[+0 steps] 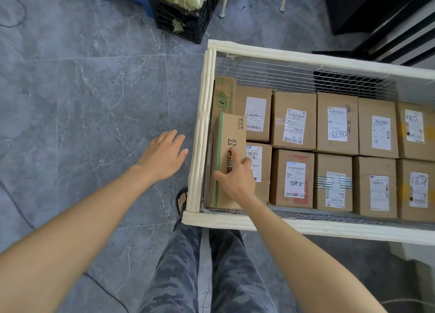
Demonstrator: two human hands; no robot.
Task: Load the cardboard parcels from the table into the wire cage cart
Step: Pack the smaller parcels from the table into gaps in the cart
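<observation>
Right hand (235,175): laid on top of the green-striped parcel (229,133). The thumb is spread to the left, the index finger is stretched along the top, and the other fingers are bent over the parcel's right edge. The parcel is gripped from above.

Left hand (162,155): held open with fingers relaxed and slightly spread, nothing in it. It is seen over the floor (82,89), just outside the cart's left rim and apart from it.

Green-striped parcel: located inside the wire cage cart (306,226), at its left end, close against the left wall. It sits higher than the neighbouring parcels and part of one beside it is covered.

Behind it, a green-printed carton (224,96) is stood in the far left corner. The rest of the cart is filled by labelled parcels (294,122), packed touching in two rows with white shipping labels upward. The cart's rim is wrapped in white padding, and wire mesh is visible on the far and near walls.

Below the arms, camouflage trousers (188,265) and a sandalled foot (182,202) are noted beside the cart's near left corner. Beyond the cart, a black crate (181,18) of pale stuffing is set on the grey tiled floor.
</observation>
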